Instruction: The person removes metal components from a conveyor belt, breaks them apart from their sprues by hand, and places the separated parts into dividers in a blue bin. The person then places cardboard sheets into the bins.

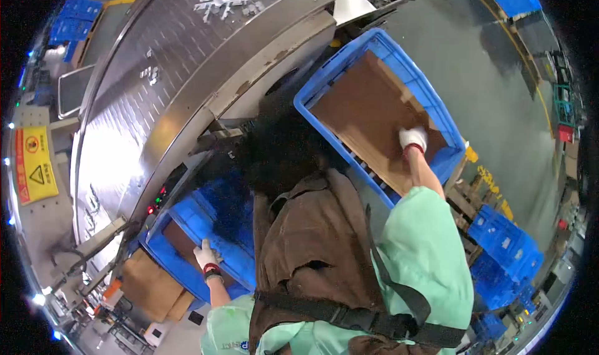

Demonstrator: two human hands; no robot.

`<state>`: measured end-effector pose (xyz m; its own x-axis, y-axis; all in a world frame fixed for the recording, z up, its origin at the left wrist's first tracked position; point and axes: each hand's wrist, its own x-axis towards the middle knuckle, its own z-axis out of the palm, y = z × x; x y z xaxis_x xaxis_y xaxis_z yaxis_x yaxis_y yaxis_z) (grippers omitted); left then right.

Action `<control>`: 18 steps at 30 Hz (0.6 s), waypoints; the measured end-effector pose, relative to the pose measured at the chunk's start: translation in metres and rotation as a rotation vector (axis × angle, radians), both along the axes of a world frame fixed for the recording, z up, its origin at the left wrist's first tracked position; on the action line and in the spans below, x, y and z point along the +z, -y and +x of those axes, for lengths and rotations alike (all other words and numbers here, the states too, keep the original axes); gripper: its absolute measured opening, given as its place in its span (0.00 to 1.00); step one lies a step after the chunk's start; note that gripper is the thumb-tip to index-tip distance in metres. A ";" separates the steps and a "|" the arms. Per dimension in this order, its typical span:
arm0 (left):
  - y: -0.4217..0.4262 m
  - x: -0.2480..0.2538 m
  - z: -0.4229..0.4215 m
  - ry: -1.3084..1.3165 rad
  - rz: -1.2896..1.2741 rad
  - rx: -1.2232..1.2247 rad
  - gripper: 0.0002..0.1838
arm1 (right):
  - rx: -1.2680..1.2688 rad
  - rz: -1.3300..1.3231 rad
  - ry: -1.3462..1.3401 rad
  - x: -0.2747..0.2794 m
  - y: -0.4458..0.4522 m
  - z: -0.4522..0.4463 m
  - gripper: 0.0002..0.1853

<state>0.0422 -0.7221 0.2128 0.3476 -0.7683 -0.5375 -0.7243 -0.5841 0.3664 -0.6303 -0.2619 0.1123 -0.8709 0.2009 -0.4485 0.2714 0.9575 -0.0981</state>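
Note:
My right hand [413,138], in a white glove with a red band at the wrist, reaches into a large blue crate [382,38]. Its fingers are closed at the edge of a brown cardboard sheet [362,99] that lines the crate. My left hand [206,255], also gloved, has its fingers closed over the rim of a second blue crate [228,258] at the lower left. Brown lining shows inside that crate. The fingertips of both hands are partly hidden.
A curved metal conveyor [156,99] carries several silvery metal parts [218,4]. Flat brown cardboard [150,283] lies beside the left crate. Blue crates [506,243] stand stacked on a wooden pallet at the right. A yellow warning sign [37,165] hangs at the far left.

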 end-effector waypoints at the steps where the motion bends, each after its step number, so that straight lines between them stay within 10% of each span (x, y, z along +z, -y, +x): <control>1: 0.000 0.000 -0.002 0.007 0.007 -0.005 0.38 | 0.135 -0.052 -0.080 -0.019 0.005 -0.002 0.36; 6: 0.008 -0.011 0.012 -0.071 0.045 -0.025 0.39 | 1.014 -0.292 -0.155 0.010 0.160 0.012 0.36; 8: 0.013 -0.006 0.005 -0.008 0.083 -0.016 0.38 | 1.229 -0.377 -0.283 0.012 0.211 0.008 0.22; 13: 0.019 -0.006 0.006 -0.027 0.099 0.024 0.35 | 1.330 -0.228 -0.092 -0.012 0.241 -0.014 0.20; 16: 0.012 -0.006 0.009 -0.048 0.074 0.007 0.39 | 0.901 -0.263 0.043 -0.015 0.262 -0.004 0.17; 18: 0.010 -0.005 0.010 -0.063 0.060 -0.004 0.42 | 1.174 -0.133 -0.115 -0.016 0.259 -0.003 0.17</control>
